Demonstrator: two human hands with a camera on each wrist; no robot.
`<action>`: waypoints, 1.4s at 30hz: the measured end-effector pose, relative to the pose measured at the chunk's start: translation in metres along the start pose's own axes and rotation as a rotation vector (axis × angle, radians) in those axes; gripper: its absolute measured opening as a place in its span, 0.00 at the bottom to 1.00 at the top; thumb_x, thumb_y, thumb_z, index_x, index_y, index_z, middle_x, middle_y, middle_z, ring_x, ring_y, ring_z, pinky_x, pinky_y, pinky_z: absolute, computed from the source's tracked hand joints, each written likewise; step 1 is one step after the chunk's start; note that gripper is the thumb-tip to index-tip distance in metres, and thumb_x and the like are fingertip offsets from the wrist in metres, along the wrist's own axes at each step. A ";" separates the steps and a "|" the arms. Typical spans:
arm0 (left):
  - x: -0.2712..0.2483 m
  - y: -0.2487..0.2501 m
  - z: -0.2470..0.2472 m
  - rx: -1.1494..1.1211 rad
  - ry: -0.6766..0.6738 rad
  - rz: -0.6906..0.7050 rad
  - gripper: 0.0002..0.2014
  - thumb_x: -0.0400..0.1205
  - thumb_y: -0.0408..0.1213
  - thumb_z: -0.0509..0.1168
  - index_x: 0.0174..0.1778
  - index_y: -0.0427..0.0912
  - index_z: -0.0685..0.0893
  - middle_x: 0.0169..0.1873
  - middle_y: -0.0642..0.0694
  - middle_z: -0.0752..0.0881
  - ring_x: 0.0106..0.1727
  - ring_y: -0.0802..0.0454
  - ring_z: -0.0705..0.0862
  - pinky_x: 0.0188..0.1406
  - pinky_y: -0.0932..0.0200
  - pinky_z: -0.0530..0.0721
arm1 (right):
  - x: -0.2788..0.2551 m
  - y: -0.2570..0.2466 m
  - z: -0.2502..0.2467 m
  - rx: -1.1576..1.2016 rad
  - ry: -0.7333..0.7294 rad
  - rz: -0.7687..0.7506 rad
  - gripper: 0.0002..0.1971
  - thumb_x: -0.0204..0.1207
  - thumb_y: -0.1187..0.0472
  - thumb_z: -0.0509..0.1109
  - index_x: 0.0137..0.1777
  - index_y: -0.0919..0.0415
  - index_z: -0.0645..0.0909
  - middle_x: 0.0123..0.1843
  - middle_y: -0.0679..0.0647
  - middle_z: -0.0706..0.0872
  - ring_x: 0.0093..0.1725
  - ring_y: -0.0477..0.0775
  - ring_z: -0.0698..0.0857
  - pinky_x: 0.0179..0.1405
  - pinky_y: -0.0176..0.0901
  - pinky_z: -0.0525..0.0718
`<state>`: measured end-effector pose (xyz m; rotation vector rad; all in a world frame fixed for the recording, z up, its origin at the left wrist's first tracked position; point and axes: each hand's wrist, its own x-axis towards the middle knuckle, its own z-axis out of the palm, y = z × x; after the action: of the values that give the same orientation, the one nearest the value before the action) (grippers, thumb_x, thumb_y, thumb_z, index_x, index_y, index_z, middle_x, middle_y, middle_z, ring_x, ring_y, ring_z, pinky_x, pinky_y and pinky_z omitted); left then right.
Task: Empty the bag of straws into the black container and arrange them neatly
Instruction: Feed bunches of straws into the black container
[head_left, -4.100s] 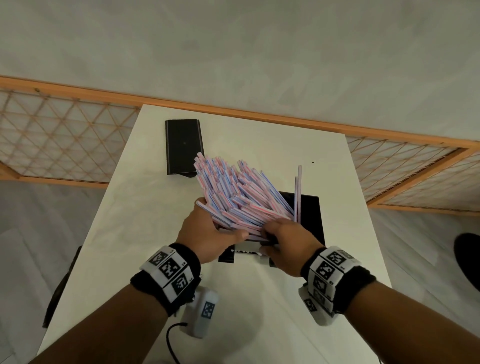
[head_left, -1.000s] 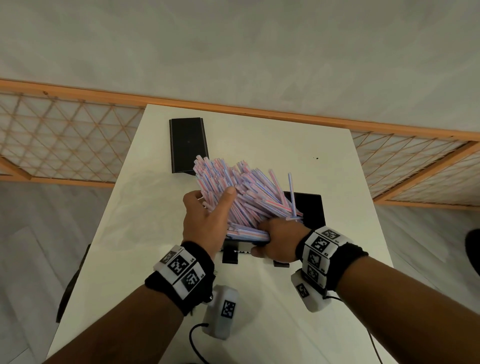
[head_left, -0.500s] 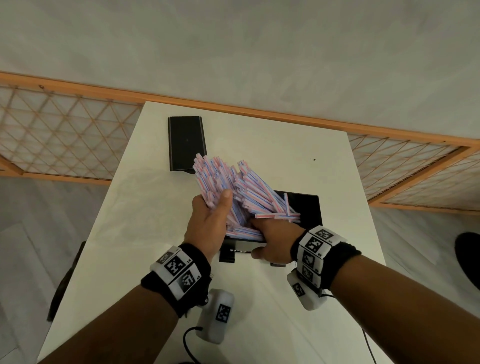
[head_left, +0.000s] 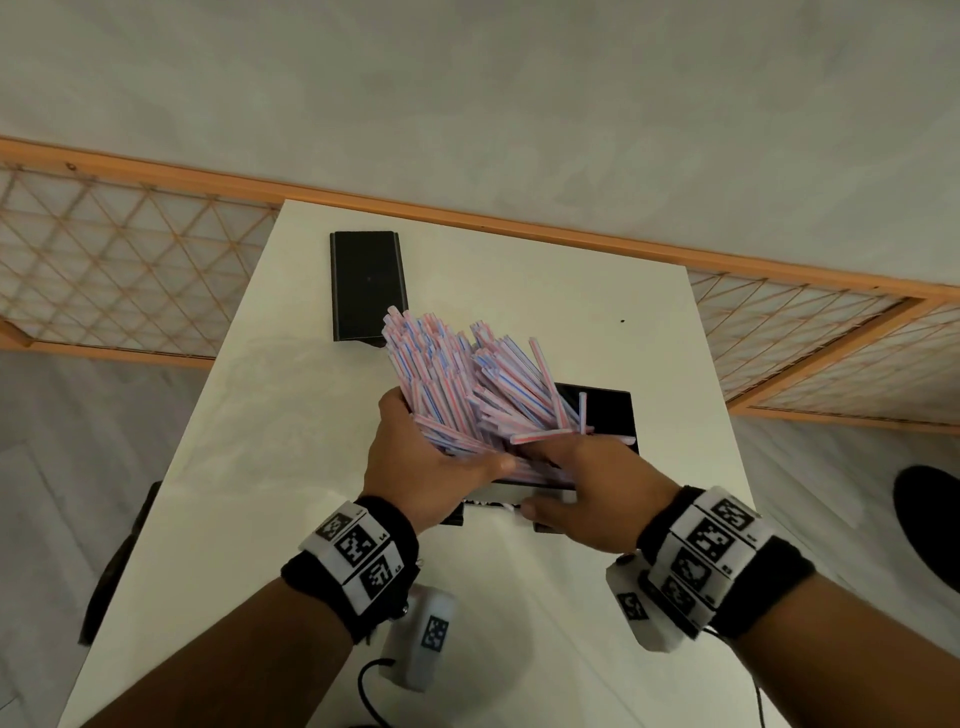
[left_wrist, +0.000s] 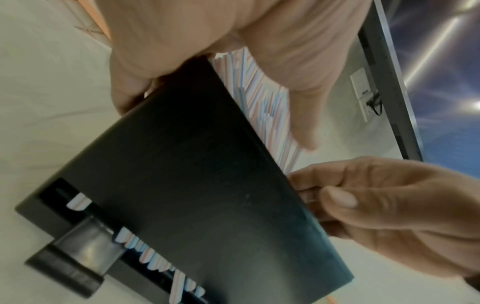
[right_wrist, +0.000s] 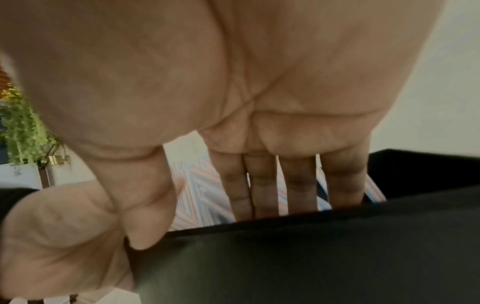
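A thick bundle of pink-and-blue striped straws (head_left: 452, 374) stands fanned out and leaning away from me in the black container (head_left: 608, 410) on the white table. My left hand (head_left: 415, 462) wraps the bundle's left side near its base, with the thumb across the near side. My right hand (head_left: 592, 478) pinches the container's near wall. In the right wrist view its fingers (right_wrist: 259, 185) reach inside against the straws (right_wrist: 197, 189), and the thumb lies on the outer wall (right_wrist: 285, 257). The left wrist view shows the container (left_wrist: 194, 185) with straw ends in its bottom slot.
A flat black lid (head_left: 369, 283) lies at the far left of the table (head_left: 291, 467). A wooden lattice fence (head_left: 130, 270) runs behind the table. The table edges are close on both sides. A dark object (head_left: 930, 525) sits on the floor at right.
My left hand has slid down from the upper part of the bundle to its base. The straws have fanned out a little more. My right hand has stayed on the container's near wall.
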<state>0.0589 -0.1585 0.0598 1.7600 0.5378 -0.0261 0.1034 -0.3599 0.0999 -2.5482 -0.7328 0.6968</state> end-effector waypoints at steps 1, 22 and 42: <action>-0.001 0.000 0.000 0.019 -0.008 0.004 0.50 0.55 0.49 0.91 0.69 0.50 0.70 0.57 0.60 0.84 0.55 0.63 0.85 0.46 0.70 0.81 | -0.002 0.004 -0.002 -0.017 -0.020 0.011 0.24 0.70 0.40 0.72 0.65 0.47 0.83 0.54 0.44 0.90 0.55 0.44 0.86 0.59 0.45 0.83; -0.008 0.055 -0.020 0.197 0.237 0.770 0.30 0.71 0.36 0.74 0.70 0.35 0.77 0.63 0.50 0.77 0.66 0.51 0.77 0.69 0.62 0.75 | -0.003 0.007 -0.022 -0.506 0.047 -0.124 0.21 0.72 0.38 0.61 0.37 0.56 0.83 0.38 0.50 0.85 0.45 0.56 0.83 0.67 0.45 0.69; 0.000 0.021 0.017 0.916 -0.286 0.964 0.07 0.72 0.47 0.73 0.31 0.50 0.88 0.30 0.56 0.83 0.41 0.46 0.81 0.42 0.48 0.77 | 0.018 0.032 -0.034 -0.190 0.087 0.318 0.15 0.73 0.47 0.75 0.54 0.56 0.81 0.48 0.50 0.85 0.49 0.56 0.83 0.46 0.43 0.81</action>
<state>0.0714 -0.1779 0.0740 2.6787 -0.6865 0.1749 0.1477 -0.3824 0.1048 -2.8856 -0.3830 0.6334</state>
